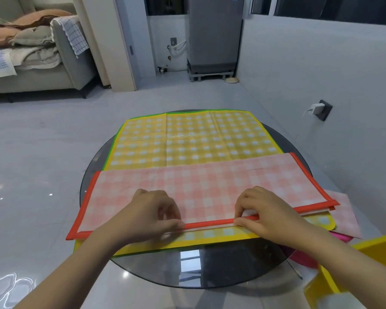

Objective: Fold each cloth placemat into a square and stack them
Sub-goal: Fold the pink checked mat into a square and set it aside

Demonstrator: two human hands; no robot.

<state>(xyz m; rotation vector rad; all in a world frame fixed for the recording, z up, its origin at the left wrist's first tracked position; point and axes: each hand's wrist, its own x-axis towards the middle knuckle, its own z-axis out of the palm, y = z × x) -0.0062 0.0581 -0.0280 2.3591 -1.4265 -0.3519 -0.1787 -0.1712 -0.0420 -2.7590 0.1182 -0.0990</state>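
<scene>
Red-trimmed placemat (201, 188) pinched by left hand (152, 210), right hand (263, 210).

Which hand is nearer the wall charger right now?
Right. The right hand pinches the pink placemat's near edge on the side toward the wall charger; the left hand pinches the same edge farther over, away from it.

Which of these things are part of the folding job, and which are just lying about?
Job: pink placemat, pinched at its near edge by left hand and right hand; yellow placemat beneath; table.

Lying about: sofa, blankets, charger, fridge.
</scene>
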